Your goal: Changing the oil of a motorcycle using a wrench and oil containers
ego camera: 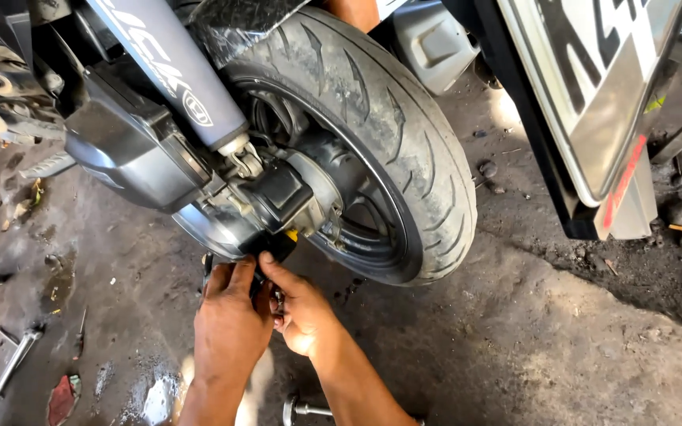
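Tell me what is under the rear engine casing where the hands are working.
Both hands, left hand and right hand, press together beneath the engine casing by the rear tyre. A yellow bit shows above; the fingers hide what they grip.

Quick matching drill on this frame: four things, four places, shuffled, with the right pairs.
1 left hand
2 rear tyre
3 metal tool
4 loose bolt

A lying on the ground at far left
B raised above the dirt floor
C on the ground beside the right forearm
D fingers up under the engine casing

Pairs: 1-D, 2-B, 3-A, 4-C
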